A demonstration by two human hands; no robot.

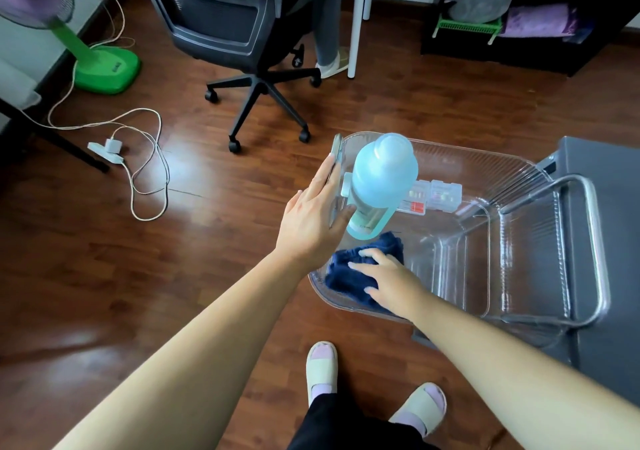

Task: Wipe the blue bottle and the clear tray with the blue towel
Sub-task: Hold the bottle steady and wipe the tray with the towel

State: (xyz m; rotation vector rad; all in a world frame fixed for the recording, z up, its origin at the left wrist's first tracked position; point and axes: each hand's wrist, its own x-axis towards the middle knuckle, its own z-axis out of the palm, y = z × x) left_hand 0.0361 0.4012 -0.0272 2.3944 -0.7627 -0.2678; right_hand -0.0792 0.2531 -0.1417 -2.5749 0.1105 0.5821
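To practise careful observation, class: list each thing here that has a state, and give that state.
Pale blue plastic bottle: upright, capped, inside tray.
Clear plastic tray: holding bottle and towel.
Dark blue towel: bunched on tray floor.
Left hand: pinching tray wall.
Right hand: flat, pressing towel.

Bright, floor (180, 159) glare (edges bowed)

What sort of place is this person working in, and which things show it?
Probably a home study or bedroom: a wheeled office chair, a standing fan and a power strip with cables on the wood floor.
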